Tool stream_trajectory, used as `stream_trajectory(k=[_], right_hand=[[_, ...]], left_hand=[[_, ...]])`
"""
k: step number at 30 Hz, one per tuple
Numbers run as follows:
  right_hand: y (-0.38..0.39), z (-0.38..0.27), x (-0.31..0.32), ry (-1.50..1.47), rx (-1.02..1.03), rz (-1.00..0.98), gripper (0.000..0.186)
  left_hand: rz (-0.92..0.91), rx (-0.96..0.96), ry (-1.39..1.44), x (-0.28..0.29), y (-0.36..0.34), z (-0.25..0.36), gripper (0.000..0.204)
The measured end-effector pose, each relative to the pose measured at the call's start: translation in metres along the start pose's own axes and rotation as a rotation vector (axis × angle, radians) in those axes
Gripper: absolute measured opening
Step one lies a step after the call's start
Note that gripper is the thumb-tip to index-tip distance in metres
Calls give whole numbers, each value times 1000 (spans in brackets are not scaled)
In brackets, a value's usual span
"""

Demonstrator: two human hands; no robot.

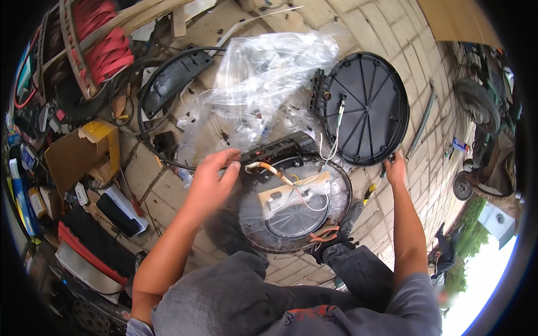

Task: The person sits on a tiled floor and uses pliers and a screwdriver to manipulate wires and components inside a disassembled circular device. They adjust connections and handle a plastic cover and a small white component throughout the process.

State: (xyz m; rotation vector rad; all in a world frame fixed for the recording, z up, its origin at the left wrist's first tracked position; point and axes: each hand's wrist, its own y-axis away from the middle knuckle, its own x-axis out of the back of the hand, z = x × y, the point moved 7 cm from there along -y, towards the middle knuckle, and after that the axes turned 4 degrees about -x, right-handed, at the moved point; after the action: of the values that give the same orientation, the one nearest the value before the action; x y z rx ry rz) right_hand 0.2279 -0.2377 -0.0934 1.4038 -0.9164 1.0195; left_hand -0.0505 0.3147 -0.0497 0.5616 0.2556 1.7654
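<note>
Beside the clear plastic bag (269, 73), left hand (210, 179) fingers curled on black connector block (280, 150); right hand's (395, 171) grip unclear.

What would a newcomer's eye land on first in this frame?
Most likely the opened round black housing at centre, with loose white and orange wires inside, which the left hand touches at its upper left edge. Just above right lies its ribbed round black cover on the paving, with the right hand at its lower rim. A crumpled clear plastic bag sits behind them, and a red hose reel stands top left.
</note>
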Motion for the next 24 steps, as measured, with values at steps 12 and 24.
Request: stream_trajectory(k=[12,24], right_hand=[[-29,-97,134,-387,-94,-97,35],[62,-422,105,-824,509,-507,31]], left_hand=[[5,-1,16,10,4,-12,30],[30,52,3,28,62,-8,22]])
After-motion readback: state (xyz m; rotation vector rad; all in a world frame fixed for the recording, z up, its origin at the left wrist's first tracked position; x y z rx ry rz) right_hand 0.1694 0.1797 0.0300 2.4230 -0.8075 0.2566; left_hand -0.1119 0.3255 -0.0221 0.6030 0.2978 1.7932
